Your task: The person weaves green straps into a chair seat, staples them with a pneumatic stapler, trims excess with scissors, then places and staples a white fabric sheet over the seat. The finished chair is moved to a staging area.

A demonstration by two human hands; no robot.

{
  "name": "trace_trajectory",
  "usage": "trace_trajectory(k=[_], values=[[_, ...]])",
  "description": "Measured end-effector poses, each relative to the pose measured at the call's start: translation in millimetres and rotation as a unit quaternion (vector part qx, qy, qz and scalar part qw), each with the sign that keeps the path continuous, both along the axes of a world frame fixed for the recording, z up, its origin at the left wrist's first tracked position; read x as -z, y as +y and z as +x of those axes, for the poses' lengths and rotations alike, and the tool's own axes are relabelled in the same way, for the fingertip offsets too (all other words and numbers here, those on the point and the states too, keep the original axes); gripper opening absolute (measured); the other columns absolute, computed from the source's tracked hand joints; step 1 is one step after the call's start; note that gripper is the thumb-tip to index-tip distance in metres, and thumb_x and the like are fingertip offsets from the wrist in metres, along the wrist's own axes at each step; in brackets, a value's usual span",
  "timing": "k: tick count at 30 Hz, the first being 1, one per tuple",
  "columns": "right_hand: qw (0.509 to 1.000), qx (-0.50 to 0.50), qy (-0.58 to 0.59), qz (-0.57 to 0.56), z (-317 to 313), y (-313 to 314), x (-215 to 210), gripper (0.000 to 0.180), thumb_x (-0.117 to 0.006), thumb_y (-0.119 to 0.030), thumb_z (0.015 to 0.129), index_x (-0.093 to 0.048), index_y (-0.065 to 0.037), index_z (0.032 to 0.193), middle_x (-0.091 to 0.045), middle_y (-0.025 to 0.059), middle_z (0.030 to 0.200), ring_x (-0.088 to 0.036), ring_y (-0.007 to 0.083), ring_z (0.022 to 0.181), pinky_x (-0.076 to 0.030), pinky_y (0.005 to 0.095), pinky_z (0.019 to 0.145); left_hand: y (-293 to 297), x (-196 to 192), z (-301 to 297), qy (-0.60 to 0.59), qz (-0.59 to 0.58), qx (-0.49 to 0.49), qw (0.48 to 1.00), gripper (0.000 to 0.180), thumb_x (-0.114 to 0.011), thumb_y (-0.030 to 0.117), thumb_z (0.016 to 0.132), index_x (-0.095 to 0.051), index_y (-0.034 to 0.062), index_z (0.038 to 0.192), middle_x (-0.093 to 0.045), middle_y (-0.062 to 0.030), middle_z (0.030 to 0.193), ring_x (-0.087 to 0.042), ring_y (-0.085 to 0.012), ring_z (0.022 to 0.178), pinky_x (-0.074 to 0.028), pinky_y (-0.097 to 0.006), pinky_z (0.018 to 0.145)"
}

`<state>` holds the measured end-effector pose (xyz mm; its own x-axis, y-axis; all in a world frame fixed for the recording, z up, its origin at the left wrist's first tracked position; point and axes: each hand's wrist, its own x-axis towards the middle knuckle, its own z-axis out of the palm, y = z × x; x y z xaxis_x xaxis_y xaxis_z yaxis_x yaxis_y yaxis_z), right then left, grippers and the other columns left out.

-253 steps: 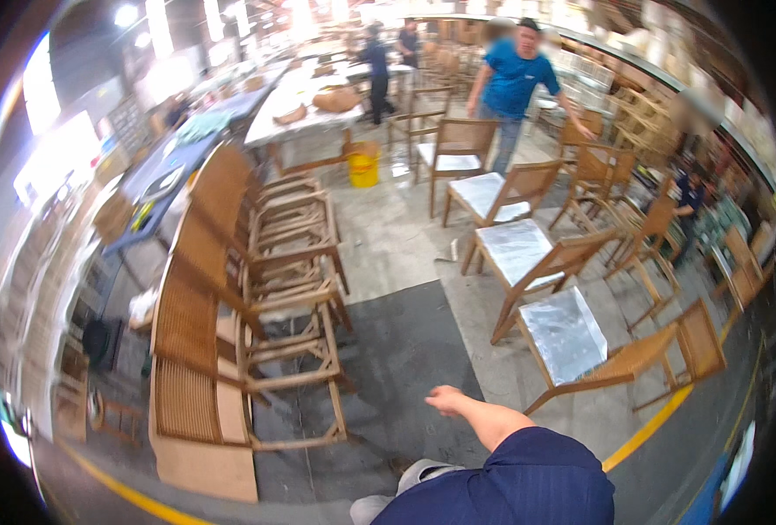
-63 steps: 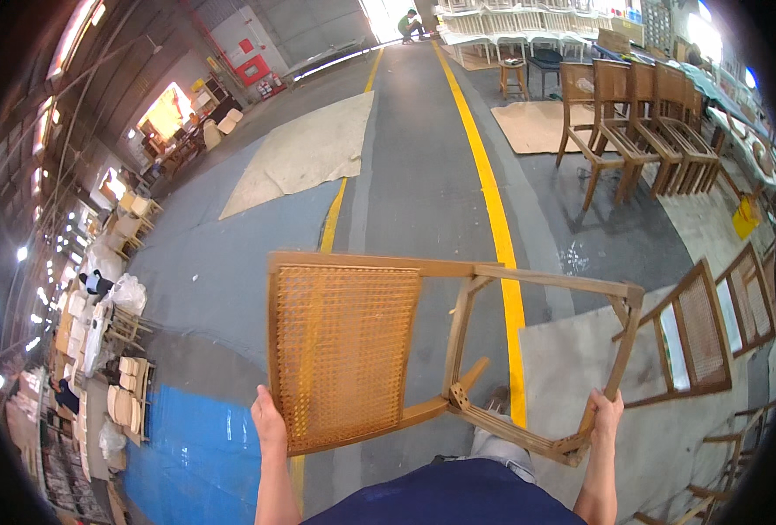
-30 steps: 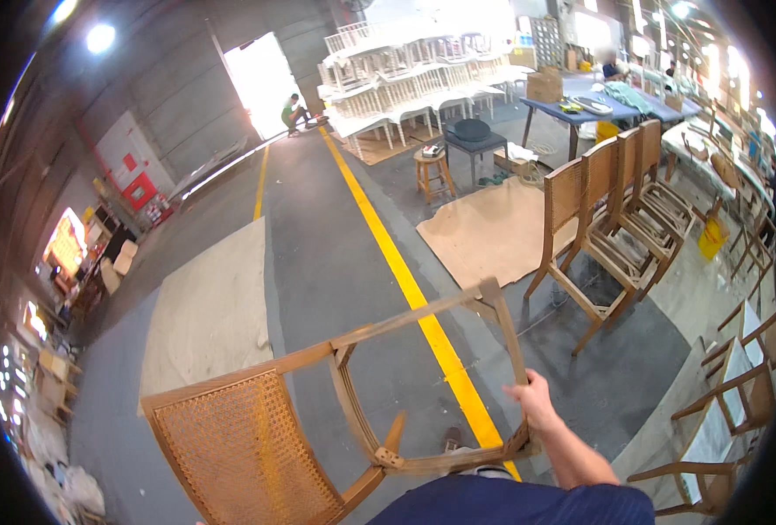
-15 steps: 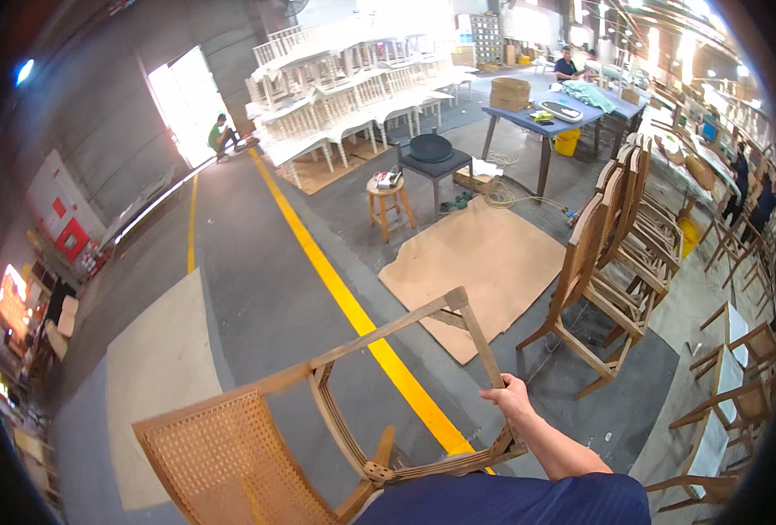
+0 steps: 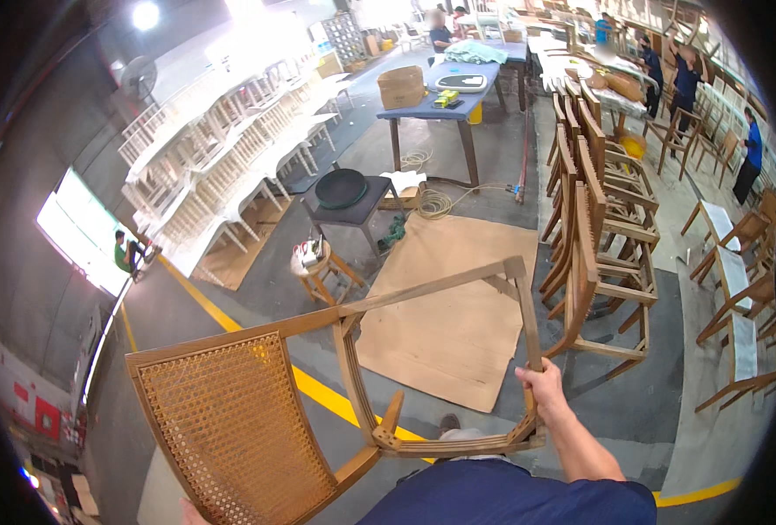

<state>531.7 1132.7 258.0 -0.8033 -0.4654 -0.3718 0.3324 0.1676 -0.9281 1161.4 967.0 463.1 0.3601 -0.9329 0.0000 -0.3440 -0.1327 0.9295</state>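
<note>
Right hand point(image 5: 541, 385) gripped tight round a leg of the light wooden chair with woven cane back point(image 5: 318, 385), left hand point(image 5: 191, 514) barely seen at the cane edge, grip unclear, flat brown cardboard sheet point(image 5: 458, 306) on the grey floor.

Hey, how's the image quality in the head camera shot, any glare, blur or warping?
Head view: strong fisheye warp, so the yellow floor line and the row of wooden chairs bend toward the black rim; the ceiling lamp and the bright doorway are blown out white; the cane-back chair and right hand look sharp, while distant people at the top are soft.
</note>
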Motion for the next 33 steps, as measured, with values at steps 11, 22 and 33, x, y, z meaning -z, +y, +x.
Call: trace_trajectory(k=[11, 22, 33], values=[[0.988, 0.143, -0.039, 0.051, -60, -231, 0, 0.027, -0.085, -0.005, 0.082, -0.065, -0.002, 0.100, -0.063, 0.0012, 0.078, -0.057, 0.0106, 0.063, -0.046, 0.0277, 0.059, -400, -2, -160, -0.075, 0.019, 0.117, 0.990, 0.058, -0.042, 0.043, 0.115, -0.062, -0.0067, 0.138, -0.068, -0.0178, 0.131, -0.066, -0.0282, 0.115, -0.056, -0.044, 0.098], [0.911, 0.396, -0.116, -0.013, -84, -422, 8, 0.022, -0.084, -0.010, 0.083, -0.067, -0.005, 0.096, -0.063, 0.0002, 0.076, -0.057, 0.0115, 0.063, -0.048, 0.0293, 0.059, -832, -95, -489, -0.014, -0.013, 0.511, 0.859, 0.059, -0.045, 0.049, 0.115, -0.061, -0.0037, 0.134, -0.068, -0.0162, 0.127, -0.067, -0.0226, 0.109, -0.054, -0.039, 0.097], [0.810, 0.567, -0.150, 0.005, -162, -510, 57, 0.038, -0.086, -0.016, 0.082, -0.065, 0.000, 0.108, -0.064, 0.0019, 0.084, -0.056, 0.0113, 0.066, -0.046, 0.0285, 0.060, -930, -69, -871, -0.034, -0.079, 0.673, 0.734, 0.046, -0.044, 0.037, 0.118, -0.065, -0.0033, 0.115, -0.066, -0.0065, 0.104, -0.058, -0.0157, 0.092, -0.048, -0.033, 0.086]])
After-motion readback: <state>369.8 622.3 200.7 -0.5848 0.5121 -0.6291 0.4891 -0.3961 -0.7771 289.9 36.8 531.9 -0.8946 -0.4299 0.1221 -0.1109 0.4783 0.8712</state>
